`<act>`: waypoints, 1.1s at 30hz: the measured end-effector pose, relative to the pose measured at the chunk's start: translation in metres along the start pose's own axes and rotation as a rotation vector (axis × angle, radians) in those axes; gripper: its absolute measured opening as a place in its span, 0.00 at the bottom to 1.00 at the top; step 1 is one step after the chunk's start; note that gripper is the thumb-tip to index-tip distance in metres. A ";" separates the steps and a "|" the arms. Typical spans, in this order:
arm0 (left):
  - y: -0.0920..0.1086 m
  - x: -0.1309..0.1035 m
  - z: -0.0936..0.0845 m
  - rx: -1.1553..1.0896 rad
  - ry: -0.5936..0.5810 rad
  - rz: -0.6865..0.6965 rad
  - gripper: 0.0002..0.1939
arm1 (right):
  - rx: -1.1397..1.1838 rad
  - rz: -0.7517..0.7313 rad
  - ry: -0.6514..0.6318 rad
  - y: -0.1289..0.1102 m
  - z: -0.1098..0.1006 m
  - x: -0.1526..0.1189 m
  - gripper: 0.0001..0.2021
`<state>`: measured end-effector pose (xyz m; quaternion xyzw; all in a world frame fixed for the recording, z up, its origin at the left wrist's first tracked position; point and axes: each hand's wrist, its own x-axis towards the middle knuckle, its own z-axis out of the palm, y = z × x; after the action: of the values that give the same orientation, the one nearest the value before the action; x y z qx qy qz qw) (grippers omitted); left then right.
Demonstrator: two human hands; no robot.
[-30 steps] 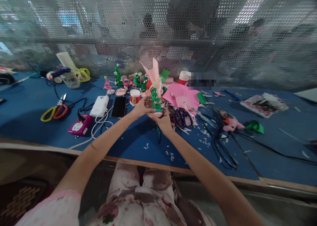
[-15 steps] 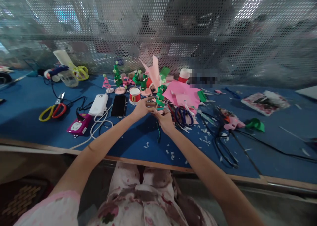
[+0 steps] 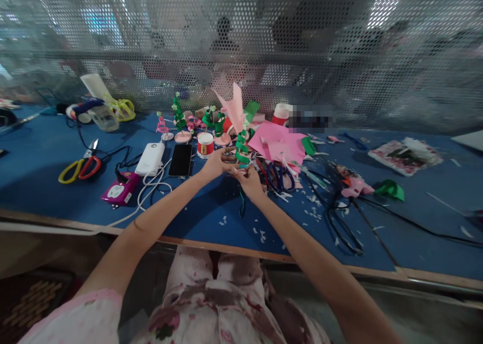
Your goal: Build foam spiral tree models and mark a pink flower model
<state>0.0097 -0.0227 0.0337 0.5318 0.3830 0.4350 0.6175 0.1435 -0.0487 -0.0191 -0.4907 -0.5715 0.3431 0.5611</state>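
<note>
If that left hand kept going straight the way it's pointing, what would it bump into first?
The left hand would first meet the green paper spiral right in front of it; beyond that, probably the pink sheet, though depth is unclear.

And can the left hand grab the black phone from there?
Probably yes: the phone lies on the blue table close by, and nothing seems to cover it. But the left hand is busy at the green spiral, so it would likely have to leave that first.

A black phone (image 3: pixel 180 160) lies beside a white power bank (image 3: pixel 150 159), near a purple box (image 3: pixel 119 189). Behind them stands a perforated screen (image 3: pixel 181 42).
</note>
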 end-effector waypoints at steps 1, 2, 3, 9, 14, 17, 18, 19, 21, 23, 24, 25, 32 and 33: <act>0.000 0.001 -0.001 0.002 0.010 0.002 0.39 | -0.009 -0.001 0.005 0.000 0.000 0.000 0.20; 0.001 0.002 -0.002 0.006 0.024 0.012 0.36 | -0.018 -0.006 0.011 -0.001 -0.001 0.000 0.21; 0.000 0.003 -0.003 0.011 0.038 0.027 0.33 | -0.019 -0.011 0.016 -0.002 -0.001 -0.001 0.22; 0.003 0.003 -0.002 0.014 0.066 0.052 0.26 | 0.146 0.015 0.007 -0.001 0.003 -0.001 0.33; 0.007 -0.002 0.002 0.050 0.085 0.050 0.25 | 0.181 -0.047 0.033 0.000 0.004 0.000 0.36; 0.008 -0.002 0.003 0.043 0.091 0.065 0.24 | 0.182 -0.074 0.050 -0.001 0.005 -0.001 0.35; 0.007 -0.002 0.003 0.041 0.092 0.066 0.24 | 0.186 -0.076 0.048 -0.001 0.005 -0.001 0.35; 0.007 -0.002 0.003 0.040 0.091 0.066 0.24 | 0.187 -0.076 0.045 -0.001 0.005 -0.001 0.35; 0.005 -0.001 0.002 0.036 0.083 0.067 0.24 | 0.178 -0.073 0.044 -0.001 0.005 -0.001 0.35; 0.004 0.000 0.001 0.033 0.071 0.077 0.24 | 0.172 -0.072 0.048 -0.001 0.005 -0.001 0.37; 0.004 0.000 0.000 0.033 0.063 0.083 0.23 | 0.172 -0.076 0.051 -0.001 0.006 -0.001 0.37; 0.004 0.000 0.000 0.031 0.058 0.089 0.23 | 0.174 -0.083 0.054 -0.001 0.006 -0.001 0.37; 0.004 0.001 0.001 0.032 0.074 0.085 0.25 | 0.220 -0.085 0.058 -0.003 0.007 -0.002 0.38; 0.004 0.001 0.001 0.033 0.072 0.084 0.26 | 0.222 -0.077 0.055 -0.004 0.007 -0.002 0.38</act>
<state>0.0108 -0.0221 0.0376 0.5414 0.3896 0.4730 0.5757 0.1362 -0.0506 -0.0173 -0.4126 -0.5328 0.3688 0.6402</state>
